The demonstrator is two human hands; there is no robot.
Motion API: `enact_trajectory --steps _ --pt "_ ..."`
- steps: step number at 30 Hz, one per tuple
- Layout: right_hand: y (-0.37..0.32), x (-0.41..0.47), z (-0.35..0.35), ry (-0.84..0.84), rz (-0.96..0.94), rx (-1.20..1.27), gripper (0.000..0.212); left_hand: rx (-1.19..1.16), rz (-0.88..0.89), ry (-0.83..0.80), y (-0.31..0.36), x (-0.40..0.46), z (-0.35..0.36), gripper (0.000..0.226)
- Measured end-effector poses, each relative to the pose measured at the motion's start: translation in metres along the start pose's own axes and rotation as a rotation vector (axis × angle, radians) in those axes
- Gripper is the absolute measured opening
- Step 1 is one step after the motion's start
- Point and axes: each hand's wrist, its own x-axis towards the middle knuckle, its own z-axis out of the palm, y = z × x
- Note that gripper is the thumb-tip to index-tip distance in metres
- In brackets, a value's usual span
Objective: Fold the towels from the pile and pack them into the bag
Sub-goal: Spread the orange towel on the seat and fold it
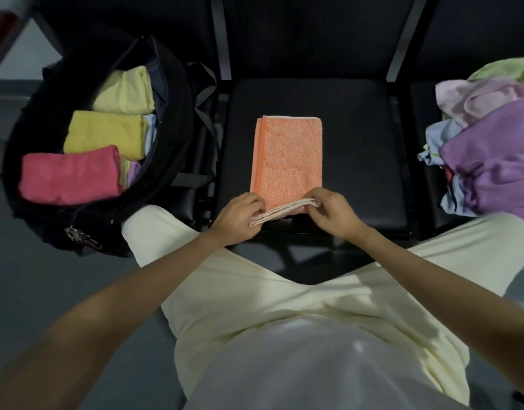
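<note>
Orange towel (287,161) lies flat on the middle black seat (358,149), folded into a long narrow strip running away from the person. Near end is lifted off the seat and held by both hands, layered pale edges showing between them.

Left hand (240,217): fingers curled, pinching the near-left corner of the towel. Right hand (333,213): fingers curled, pinching the near-right corner, slightly higher than the left. Hands are close together, the towel's near edge spanning the gap between them. Rest of the towel sits just beyond the fingertips, far end well away from both hands.

Black bag (178,113) is open on the seat to the left, well apart from the hands. Inside, folded towels: one pink (68,176) nearest, one yellow (104,136) behind it, one pale yellow (125,90) furthest. That's three on top. Slivers of light blue and lilac cloth show at their right edge; can't tell how many pieces are underneath.

Pile (488,143) of unfolded towels is on the seat to the right, apart from the hands. Visible there: one purple on top at the front, pink behind it, pale green at the far back, light blue poking out on the left side. Pieces overlap, so exact count can't be told.

Counts: one towel in hand, one bag, one pile, three seats in the row.
</note>
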Motion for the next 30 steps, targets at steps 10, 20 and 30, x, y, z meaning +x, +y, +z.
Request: enact_trajectory --steps 10,20,30 --pt "0.010 0.028 -0.019 0.263 0.310 0.063 0.009 -0.494 -0.498 0.095 0.011 0.067 -0.032 0.004" --pt "0.038 0.072 0.009 0.168 0.597 -0.153 0.025 -0.023 -0.823 0.025 0.006 0.098 -0.009 0.033" --pt "0.037 0.035 -0.004 0.024 -0.065 -0.474 0.052 0.206 -0.074 0.042 -0.006 0.057 -0.008 0.044"
